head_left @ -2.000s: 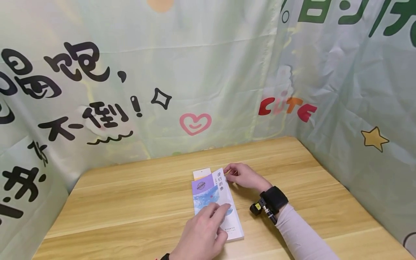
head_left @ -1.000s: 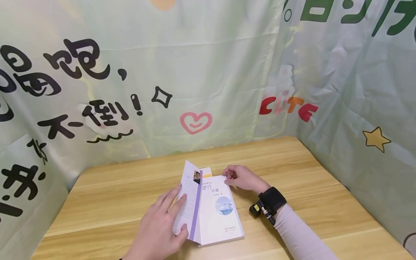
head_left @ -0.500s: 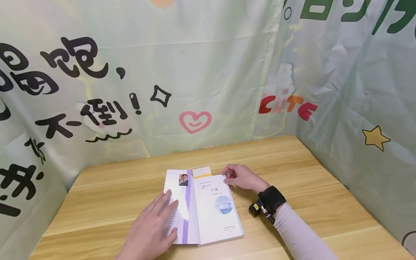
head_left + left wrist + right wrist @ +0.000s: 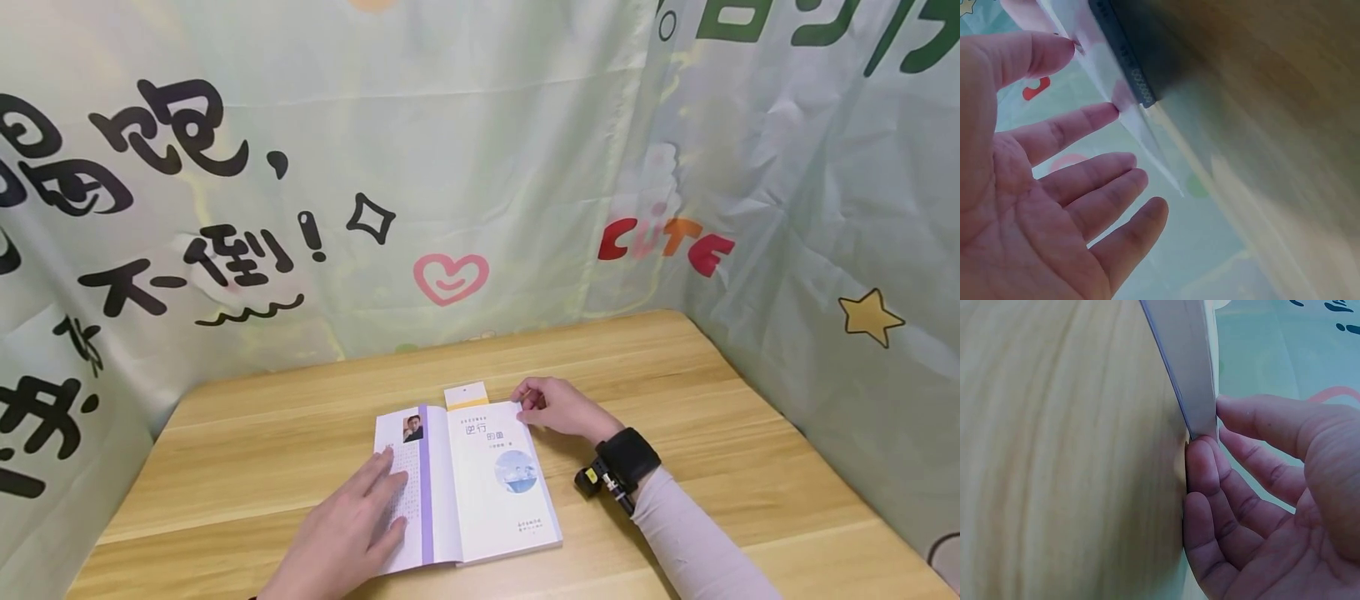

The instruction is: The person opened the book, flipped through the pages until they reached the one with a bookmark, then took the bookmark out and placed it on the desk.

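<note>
A paperback book [image 4: 487, 467] lies open on the wooden table at a title page with a round blue picture. Its turned-back cover [image 4: 442, 483], with a purple strip and a small portrait photo on the flap, lies to the left. My left hand [image 4: 341, 521] rests on that flap, fingers spread and fairly straight; in the left wrist view the thumb [image 4: 1054, 53] and index fingertip touch the sheet. My right hand [image 4: 558, 408] holds the book's top right corner, thumb [image 4: 1254, 415] on the page side and curled fingers [image 4: 1200, 462] at the corner's edge.
A white card [image 4: 466, 395] with a yellow band sticks out past the book's top edge. The table [image 4: 285, 450] is bounded by a printed cloth backdrop [image 4: 517, 183] behind and at both sides. A black wrist strap [image 4: 630, 460] with a small camera sits on the right wrist.
My left hand has moved from the front cover to the left, turning the cover over until it lies nearly flat. The title page now shows. My right hand has stayed at the corner.
</note>
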### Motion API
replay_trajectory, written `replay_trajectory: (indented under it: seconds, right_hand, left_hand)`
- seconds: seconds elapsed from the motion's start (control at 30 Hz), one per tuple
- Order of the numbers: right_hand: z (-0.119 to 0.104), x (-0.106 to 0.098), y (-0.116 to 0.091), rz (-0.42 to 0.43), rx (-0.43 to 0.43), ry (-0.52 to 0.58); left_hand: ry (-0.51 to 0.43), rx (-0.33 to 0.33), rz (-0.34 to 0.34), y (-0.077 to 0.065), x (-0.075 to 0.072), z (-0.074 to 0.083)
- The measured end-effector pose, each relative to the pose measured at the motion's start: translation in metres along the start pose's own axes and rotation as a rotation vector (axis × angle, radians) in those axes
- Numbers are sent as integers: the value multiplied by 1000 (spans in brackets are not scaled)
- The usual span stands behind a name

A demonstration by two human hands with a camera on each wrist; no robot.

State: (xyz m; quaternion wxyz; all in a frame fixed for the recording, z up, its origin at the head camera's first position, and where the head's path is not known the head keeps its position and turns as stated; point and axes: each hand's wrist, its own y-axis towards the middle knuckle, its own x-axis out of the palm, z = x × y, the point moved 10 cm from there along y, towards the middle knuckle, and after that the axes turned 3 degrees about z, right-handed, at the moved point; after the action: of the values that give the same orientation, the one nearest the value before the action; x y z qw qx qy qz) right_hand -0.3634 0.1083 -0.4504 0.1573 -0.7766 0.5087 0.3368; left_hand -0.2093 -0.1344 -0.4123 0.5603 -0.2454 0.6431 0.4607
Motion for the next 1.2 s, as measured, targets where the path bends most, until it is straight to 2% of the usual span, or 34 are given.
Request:
replay_trajectory:
  seconds: [0.13, 0.67, 1.2]
  right_hand:
    - [-2, -1, -1, 0, 3, -1]
    - [-3, 0, 1, -15, 8, -46]
    - [-4, 0, 1, -2, -40, -91]
  left_hand:
    - [-25, -3, -18, -1, 4, -1]
    - [-101, -29, -167, -4, 25, -1]
    - [-106, -16, -168, -6, 29, 2]
